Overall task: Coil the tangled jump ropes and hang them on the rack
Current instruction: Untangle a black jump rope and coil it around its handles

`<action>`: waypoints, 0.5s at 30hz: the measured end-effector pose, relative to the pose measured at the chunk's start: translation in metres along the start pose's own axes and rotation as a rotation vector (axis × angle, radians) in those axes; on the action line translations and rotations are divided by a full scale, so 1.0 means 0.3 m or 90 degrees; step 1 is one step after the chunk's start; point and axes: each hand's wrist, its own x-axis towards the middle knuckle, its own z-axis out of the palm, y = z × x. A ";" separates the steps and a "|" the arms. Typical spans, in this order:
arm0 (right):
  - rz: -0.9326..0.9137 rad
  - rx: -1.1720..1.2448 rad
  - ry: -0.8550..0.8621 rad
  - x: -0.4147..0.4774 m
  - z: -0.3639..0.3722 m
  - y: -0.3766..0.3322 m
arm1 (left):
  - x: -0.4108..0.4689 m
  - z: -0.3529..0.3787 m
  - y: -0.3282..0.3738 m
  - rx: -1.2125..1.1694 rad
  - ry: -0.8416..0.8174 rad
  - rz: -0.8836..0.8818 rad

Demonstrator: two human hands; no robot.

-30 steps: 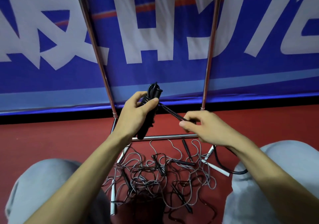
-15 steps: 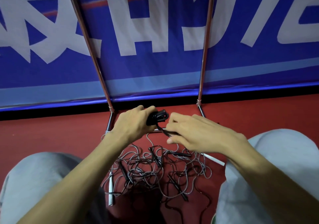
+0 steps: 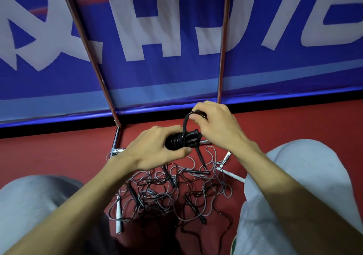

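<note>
Grips a coiled black jump-rope bundle (image 3: pixel 176 141) in the left hand (image 3: pixel 155 148) at frame centre; pinches its cord loop (image 3: pixel 184 124) with the right hand (image 3: pixel 216 125), above tangled grey and black ropes (image 3: pixel 169 192) on red floor (image 3: pixel 59 152).

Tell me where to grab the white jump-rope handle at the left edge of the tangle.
Pinch the white handle near its end closest to you, coming straight down from above. It lies flat on the red floor, pointing away from you, and its far part runs into the tangled pile, where grey cords cross it; the near end looks freest.
</note>
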 end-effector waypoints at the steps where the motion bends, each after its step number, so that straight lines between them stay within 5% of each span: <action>1: 0.012 0.022 -0.001 0.006 0.004 0.004 | -0.002 -0.006 0.003 -0.091 0.007 -0.002; 4: 0.028 0.065 -0.041 0.024 0.002 0.004 | -0.005 -0.039 0.018 -0.397 0.048 -0.021; 9: 0.123 0.316 -0.252 0.020 -0.009 -0.033 | 0.003 -0.069 0.047 -0.689 0.145 -0.080; 15: 0.152 0.395 -0.301 0.010 -0.021 -0.055 | 0.018 -0.106 0.037 -0.762 0.202 -0.147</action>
